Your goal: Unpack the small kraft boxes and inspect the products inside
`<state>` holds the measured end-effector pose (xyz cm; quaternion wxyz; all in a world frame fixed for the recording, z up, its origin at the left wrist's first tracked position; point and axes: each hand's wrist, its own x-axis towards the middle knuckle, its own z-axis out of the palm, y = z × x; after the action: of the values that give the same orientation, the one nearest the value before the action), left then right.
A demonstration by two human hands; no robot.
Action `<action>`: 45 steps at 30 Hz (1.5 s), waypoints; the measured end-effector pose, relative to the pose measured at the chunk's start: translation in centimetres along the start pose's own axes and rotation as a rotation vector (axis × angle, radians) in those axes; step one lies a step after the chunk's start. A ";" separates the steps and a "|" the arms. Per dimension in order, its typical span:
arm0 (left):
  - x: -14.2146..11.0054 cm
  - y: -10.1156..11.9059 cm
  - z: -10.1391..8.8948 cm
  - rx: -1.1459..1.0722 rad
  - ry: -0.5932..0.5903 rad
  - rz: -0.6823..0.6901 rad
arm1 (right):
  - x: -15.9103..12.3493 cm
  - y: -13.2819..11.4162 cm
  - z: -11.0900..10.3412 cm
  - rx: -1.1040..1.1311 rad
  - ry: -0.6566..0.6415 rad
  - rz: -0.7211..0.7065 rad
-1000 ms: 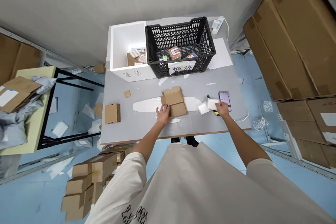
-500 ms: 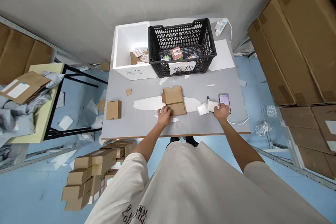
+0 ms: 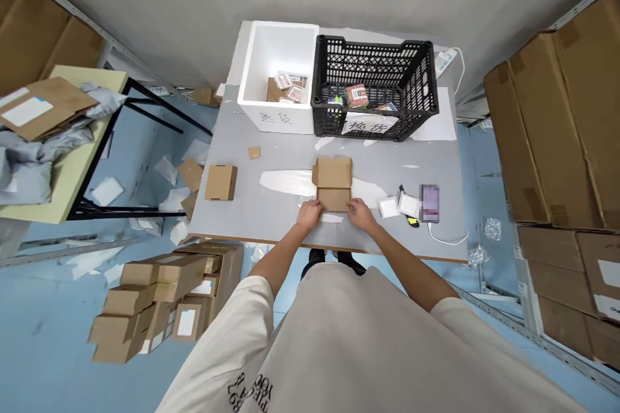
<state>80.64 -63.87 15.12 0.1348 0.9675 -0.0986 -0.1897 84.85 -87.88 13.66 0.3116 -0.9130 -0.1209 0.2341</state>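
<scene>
An unfolded cardboard box [image 3: 334, 199] lies in front of me with its lid flap raised toward the back; I see nothing inside its tray. At its near left corner my left hand [image 3: 310, 213] has its fingers closed on the edge. My right hand [image 3: 361, 213] pinches the near right corner in the same way. To the right of that hand lie two white square packets [image 3: 388, 207], one partly over a black and yellow item [image 3: 413, 222]. A phone [image 3: 429, 203] with a lit, blurred screen is beside them, joined to a white cable.
At the back of the table [image 3: 285, 219] stand a white foam box [image 3: 276, 117] and a black plastic crate [image 3: 375, 117], both holding small packages. On the left are a closed cardboard box [image 3: 221, 182] and a small brown piece [image 3: 254, 153]. Stacked cartons [image 3: 179, 277] stand on the floor.
My right hand has moved left from the white packets to the box's near right corner. My left hand stays at the near left corner. The whole view has shifted somewhat.
</scene>
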 end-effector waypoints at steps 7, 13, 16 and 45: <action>-2.0 -6.7 0.0 -0.025 0.123 -0.043 | 3.0 -5.1 2.7 -0.207 -0.123 -0.043; -2.9 -11.7 -1.1 0.014 0.115 -0.072 | 5.9 -9.8 5.2 -0.310 -0.152 -0.065; -3.0 -13.9 -1.8 0.040 0.132 -0.097 | 7.5 -11.8 6.3 -0.334 -0.149 -0.075; 1.7 -6.7 -3.3 -0.187 0.264 0.089 | 3.5 -7.5 0.6 -0.249 0.054 0.005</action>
<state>84.41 -57.19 15.47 0.2443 0.9620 -0.1045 -0.0632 86.99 -80.45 16.71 0.1984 -0.9508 -0.1383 0.1934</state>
